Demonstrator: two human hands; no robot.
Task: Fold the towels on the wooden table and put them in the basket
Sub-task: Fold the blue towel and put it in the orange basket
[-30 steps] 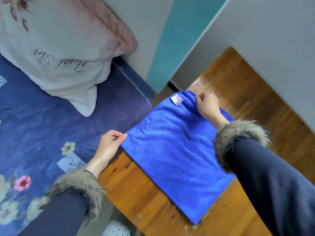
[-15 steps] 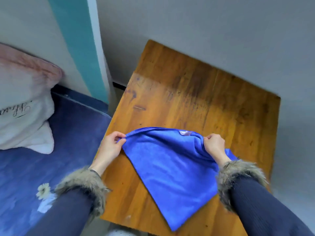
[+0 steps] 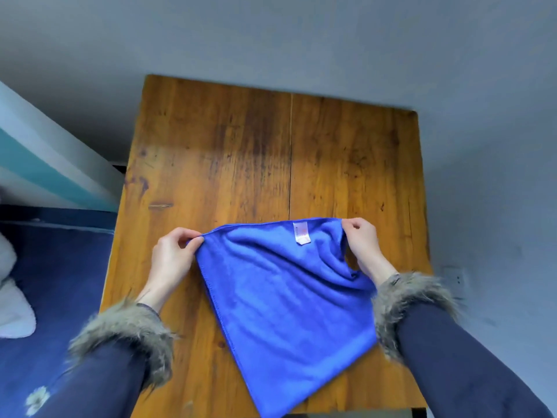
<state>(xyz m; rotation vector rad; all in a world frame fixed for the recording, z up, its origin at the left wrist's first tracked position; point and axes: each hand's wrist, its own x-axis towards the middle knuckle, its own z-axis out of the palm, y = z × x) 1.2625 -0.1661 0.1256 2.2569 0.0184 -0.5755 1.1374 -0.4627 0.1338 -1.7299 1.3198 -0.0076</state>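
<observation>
A blue towel (image 3: 283, 300) lies on the near half of the wooden table (image 3: 241, 152), its lower corner hanging past the front edge. A small white label (image 3: 301, 233) shows near its far edge. My left hand (image 3: 173, 257) pinches the towel's far left corner between thumb and fingers. My right hand (image 3: 363, 245) grips the far right corner, and the cloth bunches below that wrist. The far edge is lifted slightly and stretched between both hands. No basket is in view.
A grey wall (image 3: 301, 34) stands behind and to the right of the table. On the left lies a dark blue floral bedspread (image 3: 57, 285) with a white pillow (image 3: 12, 309) at the frame edge. A wall socket (image 3: 455, 279) sits low at right.
The view has swung right from the bed to face the table squarely. Both hands kept their hold on the corners and carried the towel's far edge toward the table's middle, label now facing up.
</observation>
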